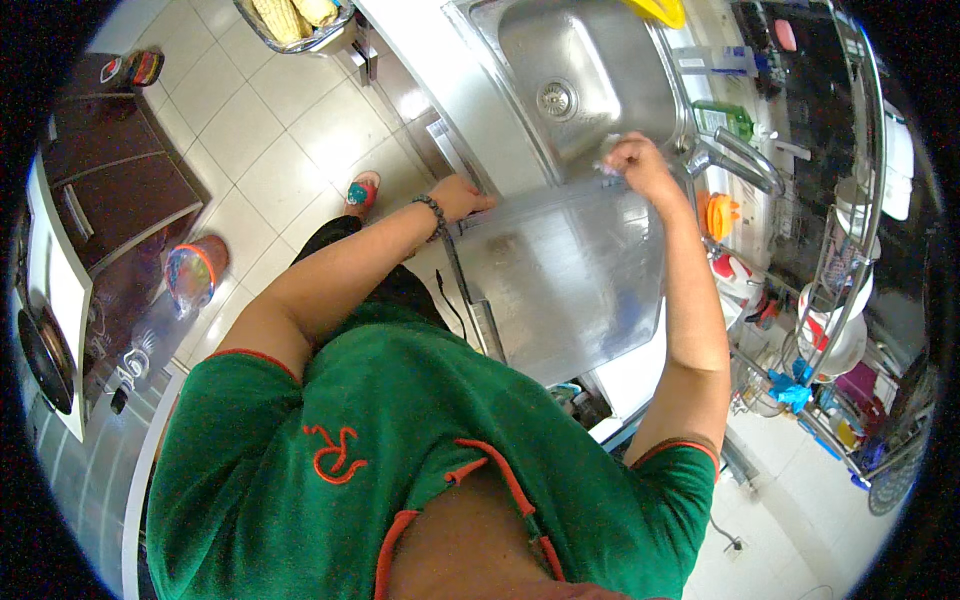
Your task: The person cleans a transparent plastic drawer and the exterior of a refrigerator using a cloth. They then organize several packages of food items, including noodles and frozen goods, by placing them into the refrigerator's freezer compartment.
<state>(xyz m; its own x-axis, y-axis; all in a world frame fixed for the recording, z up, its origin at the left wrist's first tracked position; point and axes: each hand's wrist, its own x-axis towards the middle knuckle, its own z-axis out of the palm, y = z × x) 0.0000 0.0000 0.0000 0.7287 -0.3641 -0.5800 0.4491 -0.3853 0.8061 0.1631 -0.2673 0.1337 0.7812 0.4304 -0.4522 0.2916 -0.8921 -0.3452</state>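
A large clear plastic bin [560, 275] lies across the counter just on the near side of the sink; its depth is hard to judge. My left hand [462, 198] is closed round its far left corner, a beaded bracelet on the wrist. Over the far right corner, beside the sink's near edge, my right hand [640, 163] has its fingers curled together. Something small and whitish shows at those fingertips, too blurred to name. The steel sink [600, 130] has a round drain in its floor, and its faucet [740, 165] stands to the right of my right hand.
A yellow item [660, 10] sits at the sink's far edge. Right of the sink are a green bottle [722, 118], an orange item [720, 215] and a wire rack [830, 270] with dishes. Corn cobs [280, 18] fill a container at far left; a bucket [196, 270] stands on the floor.
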